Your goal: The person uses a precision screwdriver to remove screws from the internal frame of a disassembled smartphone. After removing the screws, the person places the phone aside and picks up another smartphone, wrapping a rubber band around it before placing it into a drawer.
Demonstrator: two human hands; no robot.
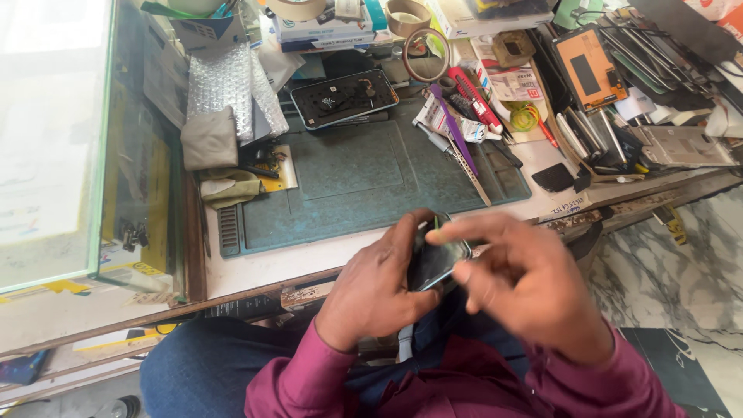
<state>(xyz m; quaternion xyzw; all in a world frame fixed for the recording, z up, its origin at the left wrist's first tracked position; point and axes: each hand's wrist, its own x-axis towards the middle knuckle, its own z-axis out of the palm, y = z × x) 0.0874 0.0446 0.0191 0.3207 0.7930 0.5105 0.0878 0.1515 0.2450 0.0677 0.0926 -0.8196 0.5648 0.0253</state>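
My left hand point(375, 282) grips a dark smartphone point(435, 259) over my lap, just in front of the bench edge. The phone's glossy face tilts up toward me. My right hand point(530, 282) hovers over it, the index finger stretched left with its tip touching the phone's top edge near a small green bit. The right hand's other fingers are curled and hold nothing that I can see. Maroon sleeves cover both wrists.
A teal work mat point(348, 182) lies on the bench. On it rest an opened phone point(343, 98), a purple pry tool point(457, 139) and a red cutter point(476, 101). Phone parts and screens point(592, 70) crowd the right; tape rolls point(408, 15) the back. A glass case point(54, 139) stands left.
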